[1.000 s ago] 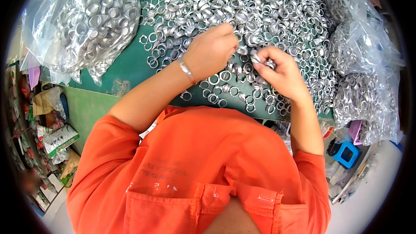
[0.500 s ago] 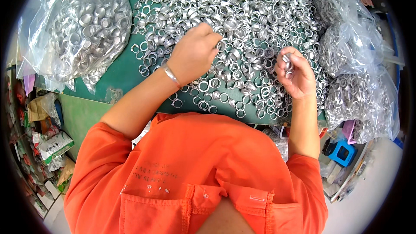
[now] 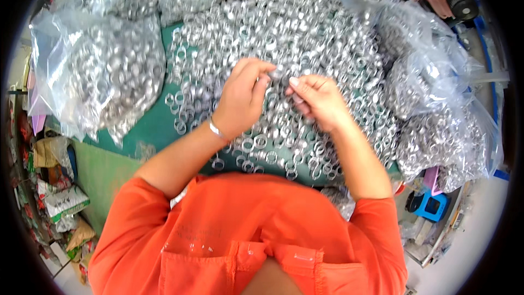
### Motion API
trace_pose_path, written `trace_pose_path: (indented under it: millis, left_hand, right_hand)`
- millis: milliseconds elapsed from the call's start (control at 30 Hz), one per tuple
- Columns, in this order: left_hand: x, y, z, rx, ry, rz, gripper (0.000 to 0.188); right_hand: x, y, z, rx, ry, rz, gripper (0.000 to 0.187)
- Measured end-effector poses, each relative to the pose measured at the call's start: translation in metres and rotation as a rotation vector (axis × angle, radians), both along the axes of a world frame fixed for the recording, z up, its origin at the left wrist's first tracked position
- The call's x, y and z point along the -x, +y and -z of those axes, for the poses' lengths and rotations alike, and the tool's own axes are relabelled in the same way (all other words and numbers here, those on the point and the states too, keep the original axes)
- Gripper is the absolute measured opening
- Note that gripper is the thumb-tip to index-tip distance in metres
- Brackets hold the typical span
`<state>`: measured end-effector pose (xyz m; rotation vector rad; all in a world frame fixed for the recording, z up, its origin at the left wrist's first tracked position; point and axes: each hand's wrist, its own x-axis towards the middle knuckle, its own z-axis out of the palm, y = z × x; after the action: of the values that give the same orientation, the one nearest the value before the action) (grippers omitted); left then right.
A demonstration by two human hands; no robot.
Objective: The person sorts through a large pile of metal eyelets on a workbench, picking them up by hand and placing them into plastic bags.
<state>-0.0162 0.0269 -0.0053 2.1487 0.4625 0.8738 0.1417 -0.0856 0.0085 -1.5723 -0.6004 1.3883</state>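
Note:
A broad heap of silver-coloured metal rings point(image 3: 284, 27) covers the green tabletop before me. Over its middle, my left hand point(image 3: 240, 98), with a silver bracelet point(image 3: 215, 128) at the wrist, has its fingers curled and thumb and forefinger close together. Blur hides whether a ring sits at those fingertips. Facing it a short gap away, my right hand point(image 3: 322, 101) is closed, thumb against the bent fingers, around a few rings mostly hidden by the fingers. Looser single rings point(image 3: 260, 141) lie nearer the table's front edge.
Clear plastic bags full of rings stand around the heap: a left bag point(image 3: 117, 71), a right bag point(image 3: 445, 142) and others at the back. A black round object point(image 3: 462, 2) is at the far right. Below on the right is a blue frame-shaped object point(image 3: 435, 205); packets point(image 3: 65, 202) lie lower left.
My right hand has moved left and inward, close to my left hand. My left hand has lifted off the rings, its fingertips now toward the right hand. The view has shifted, showing more bags behind.

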Motion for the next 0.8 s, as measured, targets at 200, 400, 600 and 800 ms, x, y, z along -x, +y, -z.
trace_pose_path:
  millis: [200,400,600,800]
  left_hand:
    - [-0.016,-0.005,-0.027,-0.068,-0.005,0.275,0.042]
    - [0.004,0.015,0.006,-0.232,0.323,-0.126,0.049]
    - [0.011,0.017,0.025,-0.294,0.582,-0.14,0.056]
    - [0.009,0.016,0.023,-0.288,0.593,-0.145,0.055]
  right_hand:
    - [0.023,0.02,0.011,-0.199,0.974,0.302,0.038]
    - [-0.034,0.021,-0.015,-0.34,0.825,0.679,0.026]
    - [-0.09,0.041,-0.029,-0.452,0.799,0.759,0.032]
    - [-0.14,0.117,-0.052,-0.566,0.75,0.77,0.034]
